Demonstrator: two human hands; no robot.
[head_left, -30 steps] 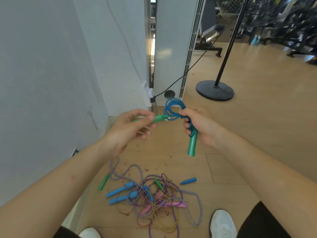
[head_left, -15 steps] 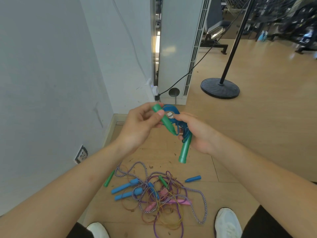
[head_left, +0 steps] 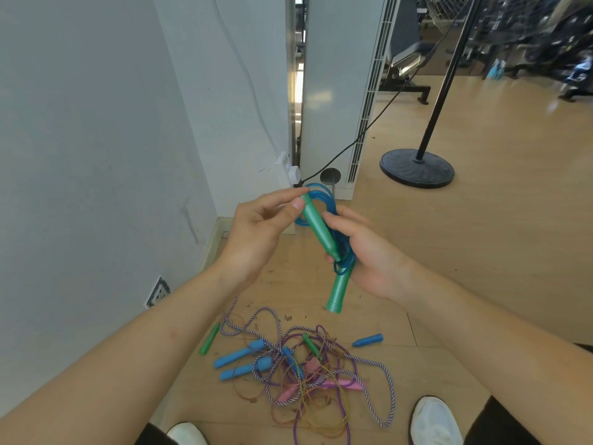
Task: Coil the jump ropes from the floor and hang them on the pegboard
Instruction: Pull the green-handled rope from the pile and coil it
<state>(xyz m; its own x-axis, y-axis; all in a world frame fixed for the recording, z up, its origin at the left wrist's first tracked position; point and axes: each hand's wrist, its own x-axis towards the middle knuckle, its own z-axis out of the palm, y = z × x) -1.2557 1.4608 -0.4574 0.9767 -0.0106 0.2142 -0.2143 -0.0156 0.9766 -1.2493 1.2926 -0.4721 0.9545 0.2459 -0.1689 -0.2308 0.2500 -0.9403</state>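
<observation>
- Head view, centre: left hand (head_left: 256, 232) pinches the top of one green handle (head_left: 317, 229); right hand (head_left: 369, 255) grips the nearly coiled blue rope (head_left: 324, 195).
- Lower centre: tangled pile (head_left: 308, 370) on the floor (head_left: 449, 252), uncoiled; pegboard out of view, so hanging probably not begun.

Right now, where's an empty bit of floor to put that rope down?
Bare wooden floor lies on the right, between the black stand base and the right shoe. It is crowded in front of that shoe: the rope tangle fills the floor near the wall.
</observation>
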